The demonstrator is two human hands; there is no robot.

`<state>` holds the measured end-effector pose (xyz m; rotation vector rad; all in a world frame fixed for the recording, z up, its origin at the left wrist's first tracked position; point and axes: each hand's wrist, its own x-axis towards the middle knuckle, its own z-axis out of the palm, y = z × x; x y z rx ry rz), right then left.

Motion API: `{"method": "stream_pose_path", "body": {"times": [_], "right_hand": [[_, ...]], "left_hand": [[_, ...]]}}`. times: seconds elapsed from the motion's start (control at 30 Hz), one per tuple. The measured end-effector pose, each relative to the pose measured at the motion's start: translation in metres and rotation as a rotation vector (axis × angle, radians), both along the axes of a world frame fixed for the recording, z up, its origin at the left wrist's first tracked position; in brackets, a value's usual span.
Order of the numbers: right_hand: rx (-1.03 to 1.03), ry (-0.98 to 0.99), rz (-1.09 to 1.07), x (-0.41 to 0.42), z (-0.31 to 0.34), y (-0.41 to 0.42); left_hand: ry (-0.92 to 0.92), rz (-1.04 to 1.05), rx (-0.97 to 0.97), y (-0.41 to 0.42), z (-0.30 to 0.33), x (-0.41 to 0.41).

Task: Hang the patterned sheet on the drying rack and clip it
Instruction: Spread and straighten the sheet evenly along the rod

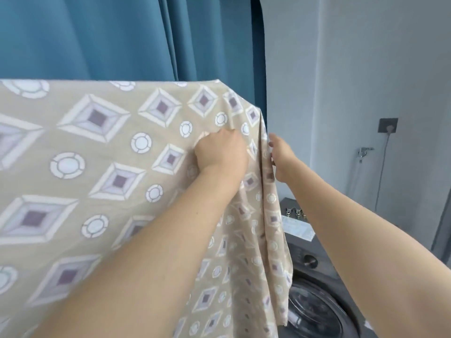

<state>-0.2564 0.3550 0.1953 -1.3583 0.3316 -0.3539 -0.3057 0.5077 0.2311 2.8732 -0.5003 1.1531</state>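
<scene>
The patterned sheet [102, 147], beige with white-and-purple diamonds and circles, is draped over the drying rack, which it hides completely. Its right end hangs down in folds. My left hand [219, 150] is a curled fist on the sheet near the upper right corner, bunching the cloth. My right hand [280, 154] holds the sheet's hanging right edge, with fingers curled round the fold. Small metal clips [296, 212] lie on top of the washing machine, below my right forearm.
A dark grey washing machine [314, 276] stands at the lower right, with a paper sheet [297, 228] on its top. Blue curtains [122, 37] hang behind the rack. On the grey wall to the right are a socket [388, 125] with a cable and a tap [363, 152].
</scene>
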Motion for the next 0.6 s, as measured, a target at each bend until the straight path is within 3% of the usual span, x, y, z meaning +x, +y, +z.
{"method": "stream_pose_path", "body": {"times": [0.13,0.37,0.43,0.5,0.53,0.57,0.6], "right_hand": [[0.003,-0.021,0.089,0.010,0.001,-0.003],[-0.086,-0.093,0.208,0.024,-0.001,-0.010],[-0.093,-0.099,0.201,0.027,0.000,-0.017],[-0.137,-0.124,0.195,0.029,0.004,-0.025],[-0.162,-0.148,0.169,0.030,0.006,-0.029],[-0.167,-0.174,0.117,0.031,0.010,-0.034],[-0.153,-0.199,0.067,0.032,0.012,-0.038]], "left_hand": [[0.067,-0.018,-0.024,0.002,-0.004,0.002],[0.259,0.048,0.263,0.000,-0.007,-0.015],[0.055,-0.003,0.230,-0.002,0.009,-0.019],[-0.361,-0.080,0.219,-0.003,0.032,-0.015],[-0.479,-0.095,0.214,-0.004,0.045,-0.007],[-0.516,-0.091,0.207,-0.005,0.057,0.003],[-0.437,-0.043,0.209,-0.005,0.069,0.012]]}}
